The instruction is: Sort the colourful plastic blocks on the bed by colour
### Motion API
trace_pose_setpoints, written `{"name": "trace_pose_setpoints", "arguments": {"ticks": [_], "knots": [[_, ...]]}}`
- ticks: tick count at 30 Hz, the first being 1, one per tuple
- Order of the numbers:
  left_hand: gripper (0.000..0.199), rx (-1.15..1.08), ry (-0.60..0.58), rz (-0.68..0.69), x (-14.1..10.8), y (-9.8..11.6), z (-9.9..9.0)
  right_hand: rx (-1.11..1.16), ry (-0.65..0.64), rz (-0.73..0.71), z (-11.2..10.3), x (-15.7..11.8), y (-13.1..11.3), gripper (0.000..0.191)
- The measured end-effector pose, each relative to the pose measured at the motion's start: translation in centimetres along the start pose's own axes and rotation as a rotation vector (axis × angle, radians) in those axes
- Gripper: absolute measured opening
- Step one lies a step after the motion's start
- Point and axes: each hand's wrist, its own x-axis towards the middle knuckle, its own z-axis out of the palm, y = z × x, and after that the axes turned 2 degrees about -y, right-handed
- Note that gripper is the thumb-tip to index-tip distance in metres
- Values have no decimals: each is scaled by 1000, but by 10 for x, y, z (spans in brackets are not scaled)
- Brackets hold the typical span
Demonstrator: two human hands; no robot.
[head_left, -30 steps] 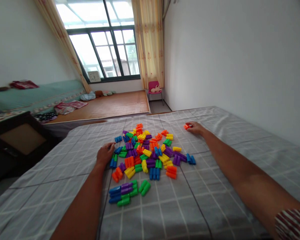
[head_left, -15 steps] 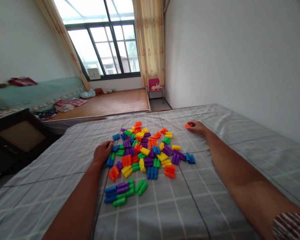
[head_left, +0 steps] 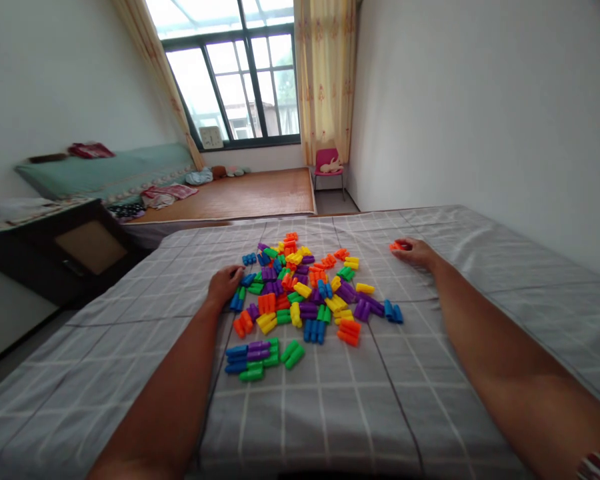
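On the checked grey bed cover (head_left: 300, 413) lies a loose pile of plastic peg-shaped building blocks (head_left: 307, 311) in orange, yellow, green, blue and purple. My left hand (head_left: 225, 284) rests palm down at the pile's left edge, its fingers loosely bent and apparently holding nothing. It is close beside a blue and green block (head_left: 237, 299). To the right of the pile, my right hand (head_left: 416, 253) pinches an orange block (head_left: 396, 247) close to the cover. Nearer to me lie a joined blue, purple and green group (head_left: 253, 358) and a separate green block (head_left: 293, 354).
A dark cabinet (head_left: 80, 257) stands at the left. Beyond the bed are a brown mat-covered platform (head_left: 260, 190), a pink chair (head_left: 327, 160) and a window (head_left: 240, 87). A white wall (head_left: 480, 113) runs along the right side.
The camera view has turned, so everything sits further right and slightly higher, apart from the near forearms. Both hands keep about the same places by the pile; the orange block stays in my right hand.
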Motion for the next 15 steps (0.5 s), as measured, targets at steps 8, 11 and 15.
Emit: {"name": "trace_pose_setpoints", "arguments": {"ticks": [8,11,15], "knots": [[42,-3,-11,-22,-1,1,1,-160,246,41,2,-2,-10,49],[40,-15,-14,-28,-1,2,1,-142,196,7,3,-1,-6,46],[39,-22,-11,-28,-1,0,3,-29,167,11,5,6,9,43]]}}
